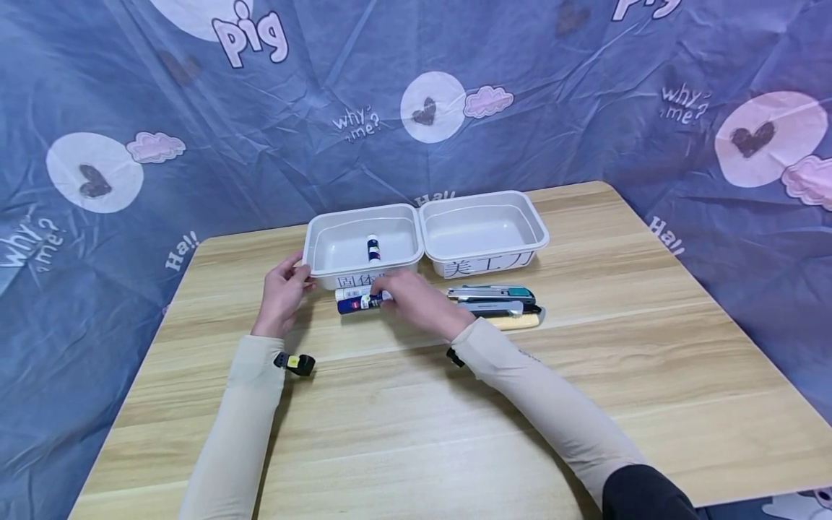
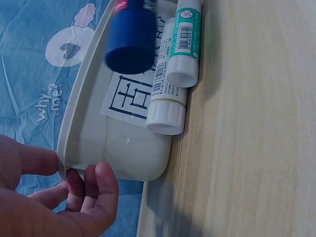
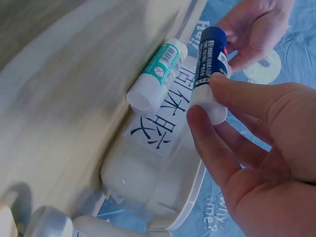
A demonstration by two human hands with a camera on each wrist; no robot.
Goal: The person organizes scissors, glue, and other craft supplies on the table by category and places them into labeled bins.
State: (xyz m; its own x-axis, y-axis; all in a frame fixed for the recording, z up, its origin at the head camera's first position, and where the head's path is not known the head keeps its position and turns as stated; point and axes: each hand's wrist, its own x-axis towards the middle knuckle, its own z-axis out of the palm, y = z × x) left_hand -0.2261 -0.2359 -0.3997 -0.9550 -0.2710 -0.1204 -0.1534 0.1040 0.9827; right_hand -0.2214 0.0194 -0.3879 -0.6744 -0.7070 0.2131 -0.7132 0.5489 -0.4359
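Observation:
My right hand (image 1: 421, 302) pinches a blue glue stick (image 3: 212, 57) near its white end, in front of the left plastic box (image 1: 321, 276). In the left wrist view the blue glue stick is raised above two others: a white glue stick (image 2: 168, 108) and a green-and-white glue stick (image 2: 183, 47), both lying against the box's labelled front. At that box's left corner, my left hand (image 1: 281, 297) grips the rim between thumb and fingers. Inside the same box stands a small blue-and-white glue stick (image 1: 373, 249).
A second white box (image 1: 487, 231), also labelled, adjoins the left one. In front of it lie a teal utility knife (image 1: 492, 292), a grey utility knife (image 1: 500, 309) and a yellow-handled utility knife (image 1: 520, 321). A blue printed cloth (image 1: 273, 144) hangs behind the wooden table (image 1: 390, 433).

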